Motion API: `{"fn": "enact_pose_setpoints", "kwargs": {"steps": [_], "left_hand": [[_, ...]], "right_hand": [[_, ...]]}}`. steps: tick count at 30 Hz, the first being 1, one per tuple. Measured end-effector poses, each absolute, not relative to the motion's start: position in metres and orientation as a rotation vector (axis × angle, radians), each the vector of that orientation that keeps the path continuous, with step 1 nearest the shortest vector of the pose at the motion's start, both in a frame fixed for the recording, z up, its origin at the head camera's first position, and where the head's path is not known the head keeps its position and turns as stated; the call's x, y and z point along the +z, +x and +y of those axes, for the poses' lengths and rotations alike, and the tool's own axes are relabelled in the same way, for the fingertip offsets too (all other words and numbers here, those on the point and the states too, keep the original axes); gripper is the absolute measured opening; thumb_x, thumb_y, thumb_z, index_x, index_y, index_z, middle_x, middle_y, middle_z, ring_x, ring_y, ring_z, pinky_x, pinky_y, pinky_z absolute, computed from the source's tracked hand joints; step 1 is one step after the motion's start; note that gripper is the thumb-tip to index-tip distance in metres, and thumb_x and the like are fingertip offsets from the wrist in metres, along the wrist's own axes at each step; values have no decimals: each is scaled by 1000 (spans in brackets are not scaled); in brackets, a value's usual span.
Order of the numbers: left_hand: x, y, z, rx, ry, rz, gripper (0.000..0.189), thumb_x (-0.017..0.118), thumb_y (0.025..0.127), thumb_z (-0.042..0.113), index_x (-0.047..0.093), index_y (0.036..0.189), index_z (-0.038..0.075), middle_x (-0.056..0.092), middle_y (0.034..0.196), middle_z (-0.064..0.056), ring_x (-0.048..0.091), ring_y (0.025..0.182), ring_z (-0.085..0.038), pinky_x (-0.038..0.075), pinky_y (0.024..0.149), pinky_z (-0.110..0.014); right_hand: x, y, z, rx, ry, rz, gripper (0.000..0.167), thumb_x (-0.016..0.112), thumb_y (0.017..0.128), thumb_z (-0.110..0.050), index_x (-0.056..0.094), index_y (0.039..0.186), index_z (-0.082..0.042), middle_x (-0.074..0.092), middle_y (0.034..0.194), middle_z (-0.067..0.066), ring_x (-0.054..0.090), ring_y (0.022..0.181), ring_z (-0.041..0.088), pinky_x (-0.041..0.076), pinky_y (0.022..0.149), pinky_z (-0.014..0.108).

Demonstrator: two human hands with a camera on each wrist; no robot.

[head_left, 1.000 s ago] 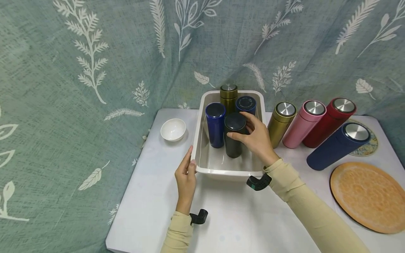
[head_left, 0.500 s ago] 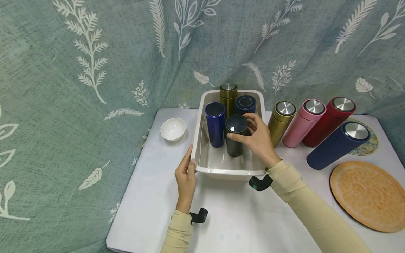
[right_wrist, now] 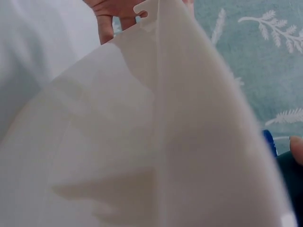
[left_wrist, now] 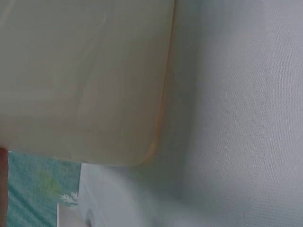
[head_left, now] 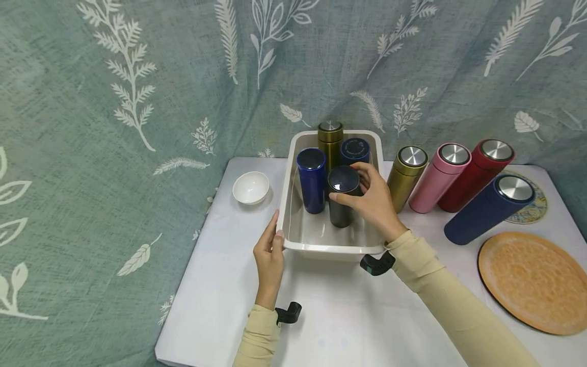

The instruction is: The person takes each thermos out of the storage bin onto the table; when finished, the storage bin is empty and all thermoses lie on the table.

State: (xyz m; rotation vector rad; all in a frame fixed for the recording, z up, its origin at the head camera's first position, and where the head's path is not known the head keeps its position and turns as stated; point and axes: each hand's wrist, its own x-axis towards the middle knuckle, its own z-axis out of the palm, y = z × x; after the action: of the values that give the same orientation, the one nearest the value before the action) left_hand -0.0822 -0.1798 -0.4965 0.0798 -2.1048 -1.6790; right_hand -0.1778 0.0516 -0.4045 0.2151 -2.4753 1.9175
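Note:
My right hand (head_left: 377, 201) holds a black thermos flask (head_left: 340, 215) near its lid, thumb on the near side and fingers round the far side. The flask stands inside a cream plastic tub (head_left: 330, 250). Beside it in the tub are a shiny blue flask (head_left: 314, 188), a dark gold flask (head_left: 330, 148) and a navy flask (head_left: 355, 149). My left hand (head_left: 269, 255) grips the tub's front left corner, thumb at the rim and fingers along the outer wall. The tub's outside (left_wrist: 85, 85) fills much of the left wrist view and hides most of the right wrist view.
Right of the tub stand a gold flask (head_left: 405, 181), a pink flask (head_left: 437, 181), a red flask (head_left: 474, 178) and a navy flask (head_left: 486, 214). A round orange mat (head_left: 534, 283) lies at the right. Left of the tub sits a white bowl (head_left: 251, 188).
The black flask has shifted slightly right inside the tub with my right hand, and its lid tilted a little. The left hand stays at the tub's corner.

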Motion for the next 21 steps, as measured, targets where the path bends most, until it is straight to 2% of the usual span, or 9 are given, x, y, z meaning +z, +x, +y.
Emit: {"fn": "enact_pose_setpoints", "kwargs": {"steps": [10,14,18,20,21], "left_hand": [[-495,-83,-179,-1673,97,-2126,46,45,100,0,53,145,4,38,66,9,36,60,0,46,62,-17],[-496,-83,-179,-1677,115,-2124,46,46,100,3,55,145,12,41,71,8,36,60,0,46,62,-16],[-497,-82,-179,-1677,120,-2117,46,47,101,7,56,145,22,49,76,-2,37,61,-1,49,63,-20],[-497,-82,-180,-1688,106,-2107,46,47,101,8,56,144,23,59,87,-10,38,62,-2,50,64,-21],[-497,-82,-180,-1689,100,-2104,46,47,102,8,56,144,24,65,98,-13,39,63,-2,51,64,-22]], "right_hand": [[-407,-171,57,1894,198,-2436,77,93,67,-19,53,132,-10,66,130,11,59,126,21,42,116,37],[-408,-169,60,1915,172,-2423,77,93,67,-20,53,132,-10,68,126,9,62,120,19,45,113,37],[-409,-166,62,1919,141,-2431,76,93,67,-21,54,132,-11,69,125,9,63,117,18,47,110,38],[-408,-164,63,1902,136,-2441,76,93,68,-23,54,132,-11,69,127,9,62,119,19,47,110,40],[-407,-162,63,1897,138,-2441,75,93,68,-23,54,132,-11,68,127,10,62,121,20,46,111,41]]}}
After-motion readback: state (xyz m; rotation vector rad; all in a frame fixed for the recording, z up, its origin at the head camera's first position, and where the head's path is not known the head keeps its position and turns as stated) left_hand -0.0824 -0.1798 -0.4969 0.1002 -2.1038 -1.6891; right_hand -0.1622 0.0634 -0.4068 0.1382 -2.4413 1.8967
